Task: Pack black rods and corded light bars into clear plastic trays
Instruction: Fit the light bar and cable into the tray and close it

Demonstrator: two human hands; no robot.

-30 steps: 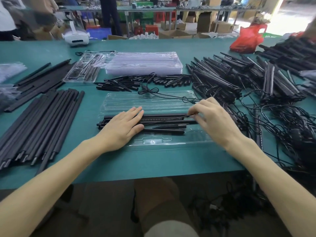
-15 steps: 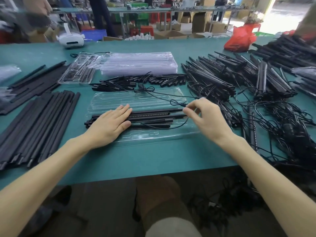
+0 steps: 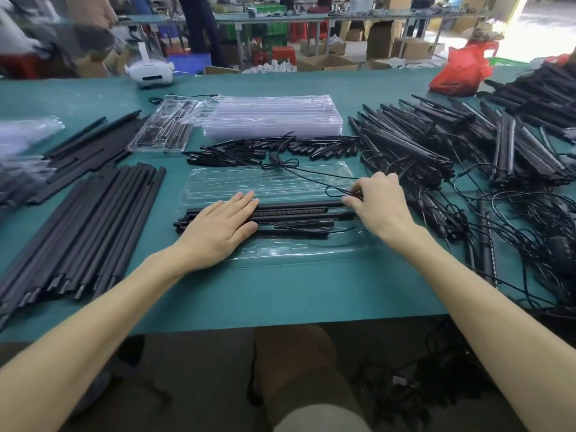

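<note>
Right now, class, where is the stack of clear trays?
In the head view, the stack of clear trays lies far centre on the green table, behind the short black pieces, with the light bar pile to its right.

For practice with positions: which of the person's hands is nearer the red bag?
Right. The right hand lies in front of the red bag and to its left; the left hand rests farther left, on the rods.

light: bright, even | glare: doorway top right blown out | blur: top-left corner | distortion: wide-angle edge curving
</note>
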